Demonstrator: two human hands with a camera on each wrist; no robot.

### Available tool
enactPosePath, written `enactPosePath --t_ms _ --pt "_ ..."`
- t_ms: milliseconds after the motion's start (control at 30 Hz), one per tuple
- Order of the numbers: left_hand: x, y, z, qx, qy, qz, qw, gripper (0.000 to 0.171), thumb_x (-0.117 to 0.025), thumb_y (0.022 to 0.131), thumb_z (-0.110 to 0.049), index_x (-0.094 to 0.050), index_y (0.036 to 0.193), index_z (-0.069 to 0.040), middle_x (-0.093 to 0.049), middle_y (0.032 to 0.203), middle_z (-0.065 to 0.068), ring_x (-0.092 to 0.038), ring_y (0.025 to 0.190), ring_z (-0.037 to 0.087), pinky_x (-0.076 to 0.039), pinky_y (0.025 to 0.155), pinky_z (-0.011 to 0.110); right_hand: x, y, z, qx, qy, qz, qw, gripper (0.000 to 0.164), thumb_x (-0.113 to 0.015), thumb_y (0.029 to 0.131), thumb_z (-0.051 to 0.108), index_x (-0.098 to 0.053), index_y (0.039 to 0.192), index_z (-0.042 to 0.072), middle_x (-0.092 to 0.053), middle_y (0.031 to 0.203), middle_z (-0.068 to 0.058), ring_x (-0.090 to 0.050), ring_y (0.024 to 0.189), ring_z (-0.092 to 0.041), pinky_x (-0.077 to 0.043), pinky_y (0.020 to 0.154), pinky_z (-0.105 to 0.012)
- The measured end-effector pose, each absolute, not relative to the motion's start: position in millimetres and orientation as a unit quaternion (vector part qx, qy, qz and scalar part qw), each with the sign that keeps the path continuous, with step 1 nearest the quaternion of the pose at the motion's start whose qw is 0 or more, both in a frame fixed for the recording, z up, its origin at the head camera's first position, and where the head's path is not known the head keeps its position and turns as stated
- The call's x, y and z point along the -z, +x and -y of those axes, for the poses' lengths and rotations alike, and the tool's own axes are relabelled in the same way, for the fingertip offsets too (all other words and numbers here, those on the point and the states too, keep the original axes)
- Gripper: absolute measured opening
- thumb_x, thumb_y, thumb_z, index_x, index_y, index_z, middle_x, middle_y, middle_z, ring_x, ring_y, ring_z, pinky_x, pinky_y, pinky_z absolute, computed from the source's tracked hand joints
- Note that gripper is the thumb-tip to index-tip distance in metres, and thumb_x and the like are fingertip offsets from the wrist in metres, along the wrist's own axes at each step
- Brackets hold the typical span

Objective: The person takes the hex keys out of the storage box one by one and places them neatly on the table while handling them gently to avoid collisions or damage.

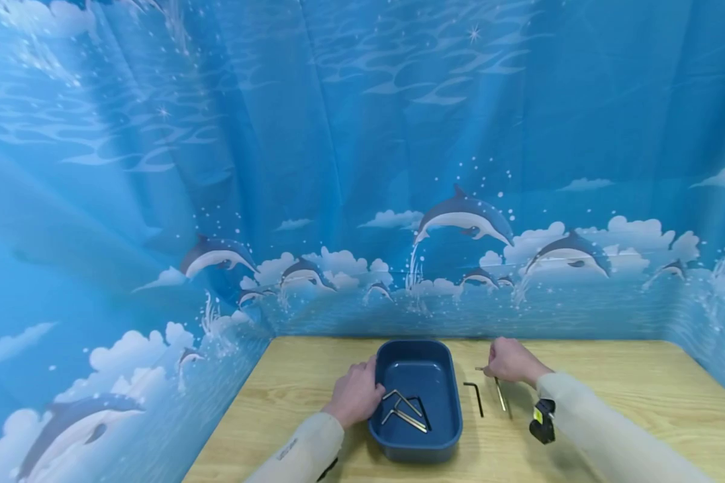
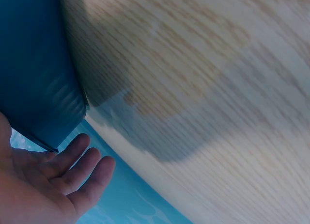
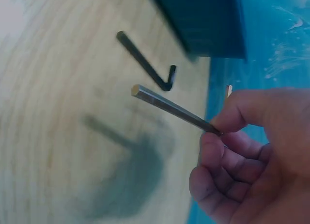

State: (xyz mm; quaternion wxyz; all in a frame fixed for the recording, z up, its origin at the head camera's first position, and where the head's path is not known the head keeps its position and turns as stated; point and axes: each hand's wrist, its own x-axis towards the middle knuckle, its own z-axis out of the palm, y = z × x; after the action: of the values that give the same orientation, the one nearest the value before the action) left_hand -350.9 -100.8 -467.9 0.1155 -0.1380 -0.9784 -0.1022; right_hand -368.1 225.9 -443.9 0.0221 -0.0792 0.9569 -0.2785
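Note:
A dark blue rectangular box [image 1: 419, 453] stands on the table with several L-shaped hex keys [image 1: 409, 420] inside, brass-coloured and black. My left hand [image 1: 355, 394] holds its left side, thumb at the rim and fingers along the outer wall; the left wrist view shows the other fingers [image 2: 89, 168] loosely bent below the rim. Right of the box, my right hand [image 1: 513, 360] pinches a metallic hex key [image 3: 169, 108] between thumb and fingertips. Its long arm points towards the table and its short end shows past the thumb. A black hex key [image 1: 476, 399] lies between the box and that hand.
The wood-grain table [image 1: 616, 396] ends at the back against a blue curtain [image 1: 362, 168] printed with dolphins and clouds. The curtain also hangs along the left and right. A black and yellow device [image 1: 542, 420] is strapped to the right sleeve.

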Motion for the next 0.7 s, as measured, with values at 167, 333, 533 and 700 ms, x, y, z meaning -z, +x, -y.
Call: enactPosePath --t_ms 167,333,533,700 --pt "466 -350 101 0.104 -0.134 0.979 0.109 0.059 -0.057 0.083 -0.027 -0.043 0.136 -0.005 -0.06 0.114 0.014 -0.057 0.102 0.029 -0.05 0.076 0.046 452 -367 -224 0.279 -0.073 -0.957 0.025 0.038 -0.065 0.075 0.01 -0.041 0.046 0.015 -0.03 0.039 0.008 -0.021 0.036 -0.007 -0.024 0.039 -0.022" --pt "466 -350 100 0.108 -0.131 0.979 0.111 0.059 -0.058 0.083 -0.028 -0.043 0.136 -0.007 -0.06 0.114 0.013 -0.057 0.102 0.028 -0.05 0.075 0.046 458 -367 -223 0.253 -0.066 -0.965 0.022 0.035 -0.066 0.073 0.011 -0.043 0.047 0.016 -0.031 0.042 0.008 -0.024 0.039 -0.008 -0.024 0.04 -0.022" --pt "467 -350 99 0.112 -0.126 0.98 0.11 0.058 -0.057 0.084 -0.028 -0.042 0.136 -0.008 -0.06 0.115 0.012 -0.056 0.104 0.027 -0.049 0.077 0.046 464 -369 -223 0.249 -0.067 -0.966 0.031 0.034 -0.064 0.072 0.008 -0.044 0.046 0.015 -0.032 0.04 0.007 -0.027 0.037 -0.008 -0.026 0.04 -0.023" --pt "466 -349 99 0.112 -0.125 0.98 0.104 0.059 -0.057 0.084 -0.028 -0.042 0.137 -0.007 -0.06 0.116 0.013 -0.056 0.105 0.028 -0.049 0.078 0.046 469 -369 -224 0.245 -0.072 -0.966 0.026 0.028 -0.061 0.07 0.004 -0.048 0.046 0.014 -0.037 0.039 0.006 -0.035 0.036 -0.009 -0.032 0.039 -0.023"
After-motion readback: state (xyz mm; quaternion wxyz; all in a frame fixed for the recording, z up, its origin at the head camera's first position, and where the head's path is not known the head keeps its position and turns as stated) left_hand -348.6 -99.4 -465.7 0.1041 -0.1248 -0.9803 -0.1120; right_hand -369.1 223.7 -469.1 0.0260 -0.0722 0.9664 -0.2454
